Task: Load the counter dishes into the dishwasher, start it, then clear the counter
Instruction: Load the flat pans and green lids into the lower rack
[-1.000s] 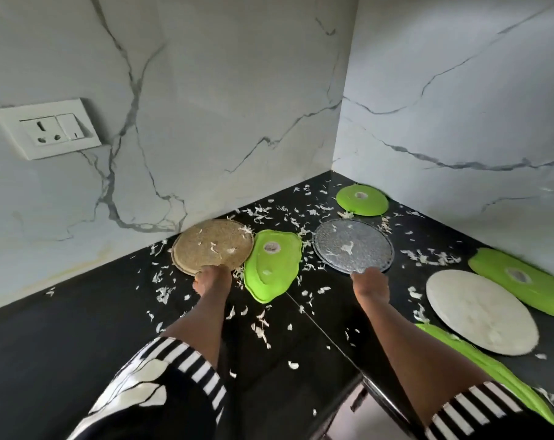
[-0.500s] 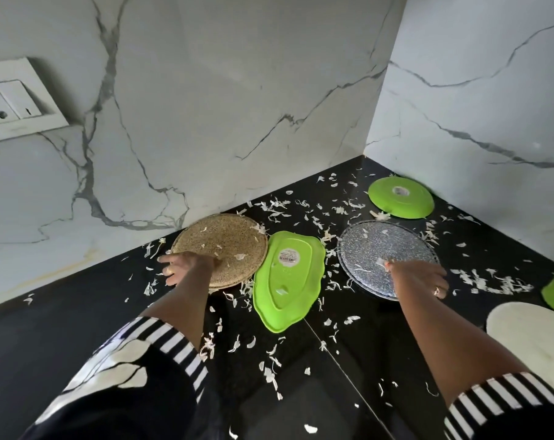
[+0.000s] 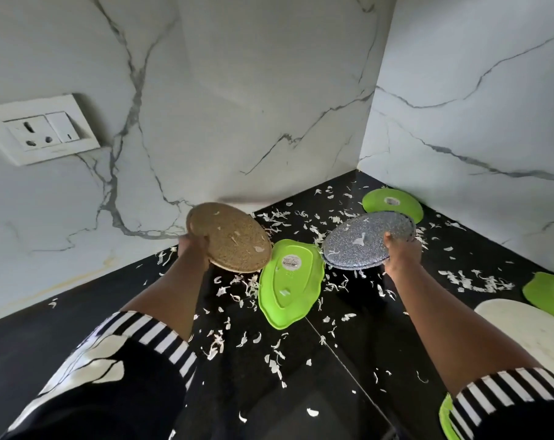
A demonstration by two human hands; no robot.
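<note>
1. The left hand [image 3: 193, 247] curls its fingers round the 8 o'clock rim of a tan speckled plate [image 3: 229, 238], holding it tilted above the black worktop [image 3: 47, 331].
2. The right hand [image 3: 402, 249] grips a grey speckled plate [image 3: 361, 241] at its 3 o'clock edge, also tilted off the worktop.
3. A green oval tray [image 3: 290, 281] lies face down between the two plates, toward 6 o'clock.
4. A round green plate [image 3: 393, 204] lies in the corner, at 12 o'clock from the grey plate.
5. White shreds [image 3: 472, 279] litter the worktop.

Tan speckled round plate [image 3: 234, 239], grey white-flecked round plate [image 3: 361, 242], lime-green wavy plastic tray [image 3: 298, 287]; glossy black stone counter [image 3: 63, 319] strewn with white shreds [image 3: 472, 281]; white marble wall [image 3: 269, 90] veined grey; black-and-white striped fabric sleeve [image 3: 155, 341]
</note>
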